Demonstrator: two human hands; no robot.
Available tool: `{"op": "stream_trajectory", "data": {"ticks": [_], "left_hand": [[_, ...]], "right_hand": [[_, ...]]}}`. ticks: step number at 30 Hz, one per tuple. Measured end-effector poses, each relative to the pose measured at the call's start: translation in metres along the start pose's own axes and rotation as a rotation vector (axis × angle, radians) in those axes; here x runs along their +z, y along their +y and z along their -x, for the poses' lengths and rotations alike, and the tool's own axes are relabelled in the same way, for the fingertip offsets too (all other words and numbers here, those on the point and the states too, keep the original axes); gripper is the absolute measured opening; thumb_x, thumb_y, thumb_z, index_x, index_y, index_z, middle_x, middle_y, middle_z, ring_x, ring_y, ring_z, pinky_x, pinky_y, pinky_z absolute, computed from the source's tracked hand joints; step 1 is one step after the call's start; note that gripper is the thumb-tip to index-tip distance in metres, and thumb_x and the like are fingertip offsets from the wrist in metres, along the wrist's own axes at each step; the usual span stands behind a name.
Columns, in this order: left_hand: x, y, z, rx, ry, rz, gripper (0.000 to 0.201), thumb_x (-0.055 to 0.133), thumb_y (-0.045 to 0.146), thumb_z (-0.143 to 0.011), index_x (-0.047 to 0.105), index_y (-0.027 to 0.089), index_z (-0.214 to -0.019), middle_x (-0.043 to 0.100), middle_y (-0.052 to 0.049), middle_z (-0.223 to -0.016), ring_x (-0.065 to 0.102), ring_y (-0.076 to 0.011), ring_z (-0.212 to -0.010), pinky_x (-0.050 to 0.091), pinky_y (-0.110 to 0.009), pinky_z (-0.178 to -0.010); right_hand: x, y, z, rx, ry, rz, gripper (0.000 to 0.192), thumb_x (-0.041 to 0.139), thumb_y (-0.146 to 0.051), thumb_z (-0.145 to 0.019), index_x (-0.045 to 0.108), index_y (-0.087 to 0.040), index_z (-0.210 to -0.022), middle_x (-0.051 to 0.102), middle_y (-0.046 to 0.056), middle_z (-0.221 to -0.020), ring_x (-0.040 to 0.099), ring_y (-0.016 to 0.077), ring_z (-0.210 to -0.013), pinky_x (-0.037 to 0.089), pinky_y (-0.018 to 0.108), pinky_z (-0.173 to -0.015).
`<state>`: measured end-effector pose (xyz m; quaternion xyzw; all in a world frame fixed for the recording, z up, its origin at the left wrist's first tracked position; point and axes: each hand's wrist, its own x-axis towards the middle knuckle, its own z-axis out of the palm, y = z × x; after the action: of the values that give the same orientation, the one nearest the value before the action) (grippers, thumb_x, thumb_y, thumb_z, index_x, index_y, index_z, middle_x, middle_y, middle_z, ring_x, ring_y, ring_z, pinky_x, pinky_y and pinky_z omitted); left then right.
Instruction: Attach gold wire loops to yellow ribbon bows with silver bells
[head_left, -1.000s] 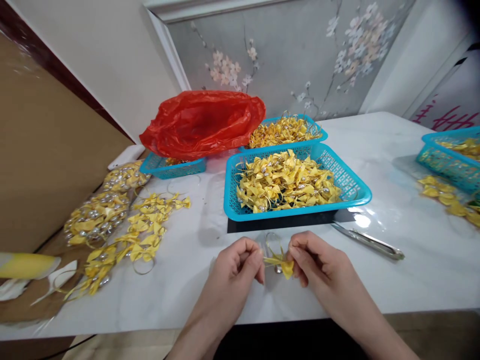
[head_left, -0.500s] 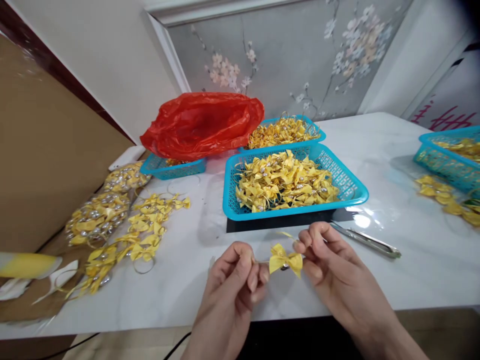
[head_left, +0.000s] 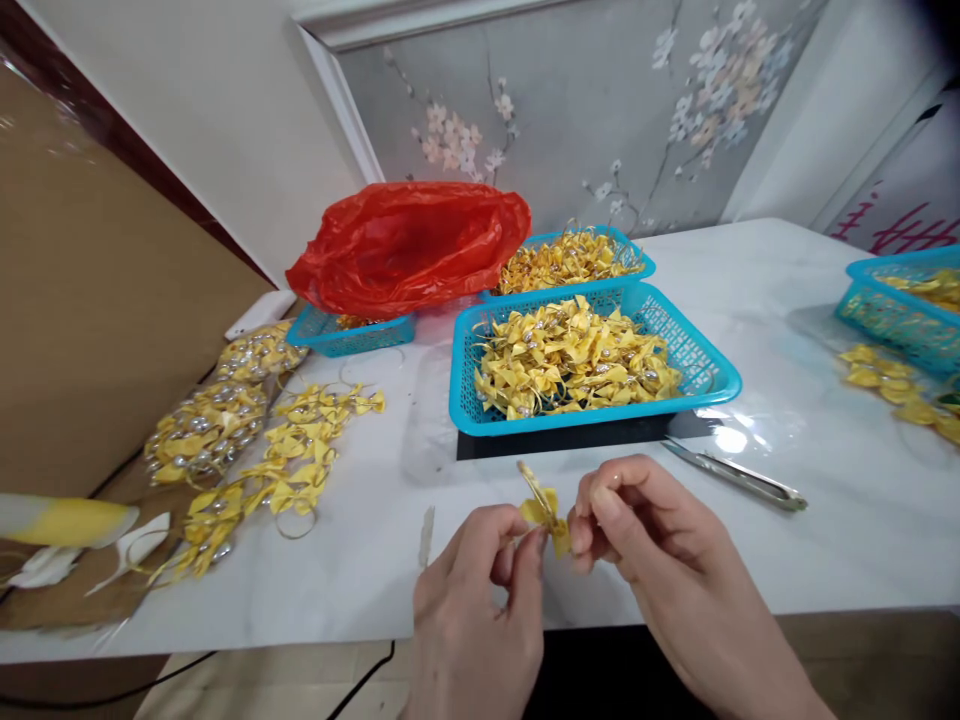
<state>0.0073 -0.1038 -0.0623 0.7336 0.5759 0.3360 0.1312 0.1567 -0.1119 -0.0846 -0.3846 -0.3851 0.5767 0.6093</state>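
Both hands, left hand [head_left: 480,570] and right hand [head_left: 637,530], pinch one small yellow ribbon bow [head_left: 546,512] above the tabletop [head_left: 375,560]; a slack pinch could drop it.

- The yellow bow [head_left: 546,512] is partly covered by the fingertips of the left hand [head_left: 480,590] and right hand [head_left: 652,545]; its knot cannot be made out.
- The red bag [head_left: 409,245] hides most of the small blue basket [head_left: 349,328] beneath it.
- The far-right basket [head_left: 900,310] is cut off by the picture's edge.
- The yellow-and-white object [head_left: 64,520] on the bench [head_left: 825,540] is cut off at the left; what it is cannot be told.
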Motion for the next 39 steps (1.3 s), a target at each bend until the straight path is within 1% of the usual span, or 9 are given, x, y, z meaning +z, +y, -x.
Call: {"op": "stream_trajectory", "data": {"ticks": [5, 10, 15, 17, 20, 25, 28, 31, 39], "left_hand": [[0.0, -0.005, -0.005, 0.227, -0.048, -0.047, 0.016, 0.057, 0.008, -0.091, 0.059, 0.022, -0.083, 0.05, 0.005, -0.064, 0.054, -0.0117, -0.057, 0.046, -0.021, -0.06], [0.001, -0.014, -0.001, 0.257, -0.037, -0.031, 0.02, 0.055, 0.004, -0.092, 0.061, 0.021, -0.085, 0.055, 0.002, -0.069, 0.057, -0.0122, -0.06, 0.048, -0.022, -0.061], [0.002, -0.022, 0.003, 0.399, -0.049, -0.001, 0.027, 0.053, -0.002, -0.09, 0.064, 0.021, -0.099, 0.06, -0.002, -0.075, 0.059, -0.0143, -0.069, 0.049, -0.024, -0.067], [0.0, -0.02, 0.002, 0.319, -0.071, 0.055, 0.021, 0.055, 0.002, -0.091, 0.065, 0.021, -0.092, 0.058, 0.0, -0.074, 0.058, -0.0135, -0.067, 0.048, -0.023, -0.066], [-0.006, -0.017, -0.006, 0.06, -0.16, 0.203, 0.008, 0.06, 0.016, -0.09, 0.067, 0.021, -0.092, 0.053, 0.003, -0.07, 0.055, -0.0132, -0.063, 0.046, -0.024, -0.063], [-0.024, -0.017, -0.031, -0.275, -0.605, 0.536, 0.027, 0.066, 0.034, -0.085, 0.067, 0.019, -0.108, 0.043, 0.007, -0.067, 0.042, -0.0118, -0.06, 0.037, -0.023, -0.056], [-0.032, -0.014, -0.045, -0.334, -0.794, 0.568, 0.03, 0.072, 0.033, -0.079, 0.07, 0.018, -0.105, 0.028, 0.011, -0.06, 0.024, -0.0098, -0.052, 0.022, -0.023, -0.047], [-0.032, -0.01, -0.051, -0.311, -0.852, 0.479, 0.018, 0.072, 0.03, -0.077, 0.076, 0.017, -0.089, 0.019, 0.011, -0.056, 0.015, -0.0103, -0.052, 0.012, -0.026, -0.047], [-0.024, -0.015, -0.044, -0.301, -0.964, 0.682, 0.03, 0.071, 0.044, -0.079, 0.076, 0.015, -0.074, 0.044, 0.004, -0.057, 0.037, -0.0125, -0.057, 0.03, -0.025, -0.053]], "right_hand": [[-0.001, -0.002, -0.002, 0.122, -0.033, -0.043, 0.021, 0.059, -0.041, -0.099, 0.058, -0.022, -0.089, 0.053, -0.005, -0.067, 0.047, 0.0098, -0.063, 0.04, 0.02, -0.061], [-0.002, -0.008, -0.008, 0.246, -0.099, -0.117, 0.025, 0.068, -0.042, -0.092, 0.061, -0.02, -0.081, 0.058, -0.004, -0.066, 0.053, 0.0105, -0.062, 0.045, 0.025, -0.068], [-0.004, -0.008, -0.011, 0.299, -0.163, -0.132, 0.028, 0.071, -0.041, -0.089, 0.06, -0.018, -0.076, 0.058, -0.004, -0.062, 0.051, 0.0088, -0.056, 0.042, 0.022, -0.059], [-0.005, -0.008, -0.011, 0.267, -0.129, -0.12, 0.027, 0.07, -0.039, -0.09, 0.062, -0.018, -0.076, 0.057, -0.004, -0.063, 0.05, 0.008, -0.056, 0.041, 0.021, -0.058], [-0.005, -0.011, -0.011, 0.274, -0.121, -0.148, 0.025, 0.074, -0.038, -0.086, 0.065, -0.017, -0.075, 0.057, -0.004, -0.063, 0.049, 0.0071, -0.054, 0.04, 0.02, -0.055], [-0.006, -0.014, -0.009, 0.374, -0.129, -0.176, 0.03, 0.081, -0.04, -0.079, 0.064, -0.016, -0.071, 0.056, -0.004, -0.056, 0.046, 0.0052, -0.047, 0.037, 0.018, -0.05], [-0.003, -0.013, -0.008, 0.411, -0.141, -0.185, 0.031, 0.081, -0.041, -0.079, 0.064, -0.016, -0.072, 0.056, -0.004, -0.056, 0.047, 0.0049, -0.046, 0.037, 0.018, -0.049], [0.0, -0.011, -0.007, 0.422, -0.162, -0.174, 0.034, 0.081, -0.043, -0.079, 0.063, -0.016, -0.07, 0.057, -0.003, -0.059, 0.048, 0.0051, -0.047, 0.039, 0.018, -0.049], [-0.002, -0.008, -0.004, 0.341, -0.179, -0.109, 0.027, 0.075, -0.041, -0.086, 0.065, -0.017, -0.081, 0.058, -0.004, -0.06, 0.051, 0.0067, -0.053, 0.043, 0.019, -0.056]]}}
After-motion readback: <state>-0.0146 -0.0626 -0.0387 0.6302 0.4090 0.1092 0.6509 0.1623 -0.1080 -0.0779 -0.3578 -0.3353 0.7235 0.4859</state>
